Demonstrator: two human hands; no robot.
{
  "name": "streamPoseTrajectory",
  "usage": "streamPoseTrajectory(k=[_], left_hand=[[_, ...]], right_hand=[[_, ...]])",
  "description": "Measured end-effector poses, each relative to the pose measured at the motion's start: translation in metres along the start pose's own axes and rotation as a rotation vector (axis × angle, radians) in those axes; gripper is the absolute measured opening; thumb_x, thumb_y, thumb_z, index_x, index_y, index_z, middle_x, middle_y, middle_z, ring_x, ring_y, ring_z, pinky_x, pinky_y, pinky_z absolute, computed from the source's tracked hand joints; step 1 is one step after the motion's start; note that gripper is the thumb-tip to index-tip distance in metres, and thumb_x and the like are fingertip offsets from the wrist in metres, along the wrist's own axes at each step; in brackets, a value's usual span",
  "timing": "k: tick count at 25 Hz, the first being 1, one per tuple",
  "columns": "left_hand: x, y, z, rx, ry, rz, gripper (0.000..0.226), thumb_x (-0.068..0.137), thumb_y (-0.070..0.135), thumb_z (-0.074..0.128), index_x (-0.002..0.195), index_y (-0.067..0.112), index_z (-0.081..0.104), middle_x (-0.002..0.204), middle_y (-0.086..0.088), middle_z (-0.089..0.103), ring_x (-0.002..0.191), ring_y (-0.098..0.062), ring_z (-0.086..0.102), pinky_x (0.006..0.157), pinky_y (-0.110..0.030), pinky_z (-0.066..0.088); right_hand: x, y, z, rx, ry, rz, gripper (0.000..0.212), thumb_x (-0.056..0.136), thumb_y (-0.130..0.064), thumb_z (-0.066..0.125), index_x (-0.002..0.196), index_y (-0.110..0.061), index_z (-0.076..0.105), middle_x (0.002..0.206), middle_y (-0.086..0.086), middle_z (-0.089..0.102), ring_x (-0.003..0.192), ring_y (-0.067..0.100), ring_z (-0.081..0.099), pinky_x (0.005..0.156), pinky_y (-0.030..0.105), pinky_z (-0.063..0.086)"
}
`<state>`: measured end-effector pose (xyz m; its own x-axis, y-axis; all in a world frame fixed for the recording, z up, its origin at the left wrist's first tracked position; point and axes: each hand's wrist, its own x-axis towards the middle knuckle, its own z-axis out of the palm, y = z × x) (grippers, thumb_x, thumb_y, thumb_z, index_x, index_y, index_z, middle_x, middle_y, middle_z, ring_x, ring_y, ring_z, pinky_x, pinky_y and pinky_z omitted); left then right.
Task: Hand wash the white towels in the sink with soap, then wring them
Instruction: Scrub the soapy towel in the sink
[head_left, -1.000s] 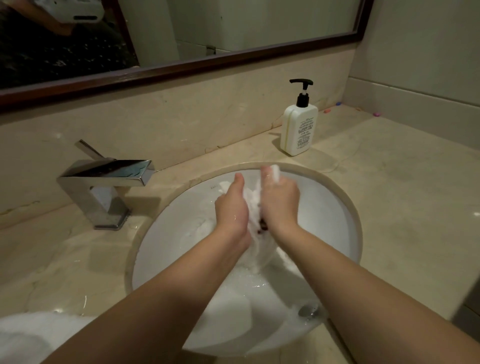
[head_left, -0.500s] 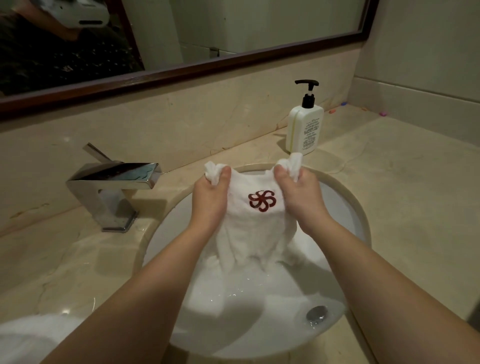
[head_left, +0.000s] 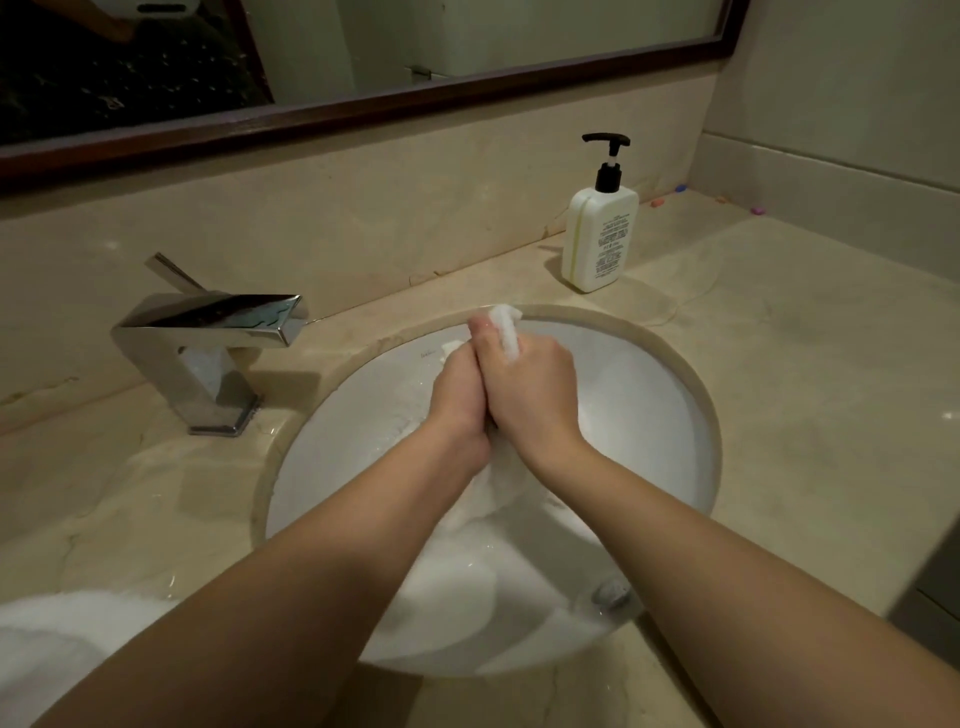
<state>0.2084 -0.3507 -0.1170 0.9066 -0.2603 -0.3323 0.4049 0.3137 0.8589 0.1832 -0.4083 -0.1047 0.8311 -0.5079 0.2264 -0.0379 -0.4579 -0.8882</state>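
Over the white round sink (head_left: 660, 415), my left hand (head_left: 460, 400) and my right hand (head_left: 530, 389) are pressed side by side and grip a wet white towel (head_left: 485, 499) bunched between them. One corner of the towel sticks up above my right thumb; its lower part hangs down into the basin toward soapy water. The towel's red emblem is hidden between my hands. A white soap bottle (head_left: 600, 236) with a black pump stands on the counter behind the sink to the right.
A square chrome faucet (head_left: 208, 353) sits left of the sink on the beige marble counter (head_left: 805, 389). Another white towel (head_left: 62, 649) lies on the counter at the lower left. The drain (head_left: 610, 595) shows at the basin's near right. A framed mirror (head_left: 363, 104) runs along the wall.
Half a second ago my hands held the towel spread apart with its red emblem showing. They have come together and bunched the towel between them.
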Motion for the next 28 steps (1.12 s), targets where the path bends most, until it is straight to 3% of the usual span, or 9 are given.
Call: streamPoseTrajectory(k=[3, 5, 7, 10, 14, 19, 21, 25, 28], left_hand=[[0.005, 0.003, -0.002, 0.067, 0.143, 0.023, 0.045, 0.091, 0.058, 0.063, 0.095, 0.013, 0.069, 0.088, -0.002, 0.073, 0.088, -0.021, 0.072, 0.078, -0.035, 0.057], [0.01, 0.002, -0.005, 0.092, 0.229, 0.087, 0.046, 0.095, 0.058, 0.06, 0.08, 0.015, 0.062, 0.07, 0.002, 0.069, 0.069, -0.015, 0.07, 0.061, -0.027, 0.055], [0.009, 0.002, -0.005, 0.049, 0.191, 0.054, 0.05, 0.096, 0.062, 0.056, 0.081, 0.015, 0.064, 0.065, 0.002, 0.069, 0.06, -0.013, 0.069, 0.052, -0.023, 0.05], [0.004, -0.003, 0.003, 0.143, 0.129, 0.049, 0.057, 0.094, 0.064, 0.056, 0.103, 0.009, 0.07, 0.09, -0.007, 0.078, 0.076, -0.021, 0.075, 0.061, -0.031, 0.057], [0.011, -0.004, -0.004, 0.219, 0.18, 0.08, 0.032, 0.095, 0.039, 0.064, 0.076, 0.013, 0.067, 0.063, 0.002, 0.069, 0.057, -0.014, 0.066, 0.051, -0.023, 0.047], [0.021, 0.005, -0.018, 0.062, 0.222, 0.037, 0.053, 0.096, 0.059, 0.057, 0.115, 0.01, 0.065, 0.103, -0.011, 0.077, 0.092, -0.028, 0.076, 0.089, -0.046, 0.06], [0.016, 0.007, -0.012, 0.118, 0.204, 0.059, 0.057, 0.096, 0.063, 0.054, 0.112, 0.009, 0.064, 0.101, -0.01, 0.076, 0.088, -0.025, 0.075, 0.082, -0.042, 0.062], [0.001, -0.004, 0.003, 0.036, 0.016, -0.015, 0.047, 0.098, 0.06, 0.051, 0.084, 0.018, 0.063, 0.076, -0.001, 0.064, 0.072, -0.014, 0.063, 0.062, -0.028, 0.048], [0.002, -0.002, 0.002, 0.116, 0.12, 0.065, 0.043, 0.094, 0.054, 0.063, 0.097, 0.012, 0.071, 0.085, -0.006, 0.076, 0.079, -0.022, 0.074, 0.062, -0.029, 0.053]], right_hand=[[0.014, 0.008, 0.0, 0.059, 0.023, 0.084, 0.055, 0.102, -0.043, 0.05, 0.054, -0.016, 0.052, 0.052, 0.002, 0.054, 0.058, 0.025, 0.057, 0.059, 0.034, 0.039], [0.001, 0.005, 0.005, 0.136, -0.018, 0.05, 0.048, 0.101, -0.039, 0.053, 0.063, -0.011, 0.062, 0.057, 0.005, 0.061, 0.061, 0.027, 0.062, 0.058, 0.037, 0.045], [-0.007, 0.004, 0.01, 0.122, -0.047, 0.013, 0.046, 0.102, -0.038, 0.051, 0.067, -0.009, 0.063, 0.06, 0.006, 0.063, 0.065, 0.028, 0.065, 0.06, 0.039, 0.048], [0.014, 0.011, -0.004, 0.119, 0.047, 0.154, 0.044, 0.103, -0.038, 0.047, 0.065, -0.016, 0.054, 0.06, 0.004, 0.059, 0.068, 0.028, 0.062, 0.064, 0.04, 0.048], [-0.006, 0.006, -0.006, 0.217, -0.066, 0.181, 0.057, 0.097, -0.054, 0.054, 0.064, -0.008, 0.065, 0.061, 0.007, 0.068, 0.064, 0.023, 0.068, 0.062, 0.035, 0.052], [0.004, 0.003, -0.018, 0.361, 0.145, 0.193, 0.057, 0.091, -0.046, 0.069, 0.05, -0.019, 0.04, 0.042, -0.009, 0.038, 0.041, 0.008, 0.037, 0.048, 0.026, 0.033], [0.002, 0.005, -0.018, 0.397, 0.166, 0.148, 0.056, 0.093, -0.045, 0.067, 0.051, -0.02, 0.039, 0.044, -0.008, 0.038, 0.043, 0.009, 0.036, 0.048, 0.027, 0.033], [-0.006, -0.003, -0.006, 0.129, 0.021, 0.056, 0.064, 0.096, -0.06, 0.049, 0.05, -0.016, 0.053, 0.05, 0.0, 0.057, 0.057, 0.021, 0.06, 0.059, 0.038, 0.05], [0.006, 0.004, -0.008, 0.116, 0.07, 0.065, 0.055, 0.102, -0.05, 0.047, 0.057, -0.022, 0.059, 0.061, 0.006, 0.064, 0.067, 0.029, 0.065, 0.07, 0.048, 0.052]])
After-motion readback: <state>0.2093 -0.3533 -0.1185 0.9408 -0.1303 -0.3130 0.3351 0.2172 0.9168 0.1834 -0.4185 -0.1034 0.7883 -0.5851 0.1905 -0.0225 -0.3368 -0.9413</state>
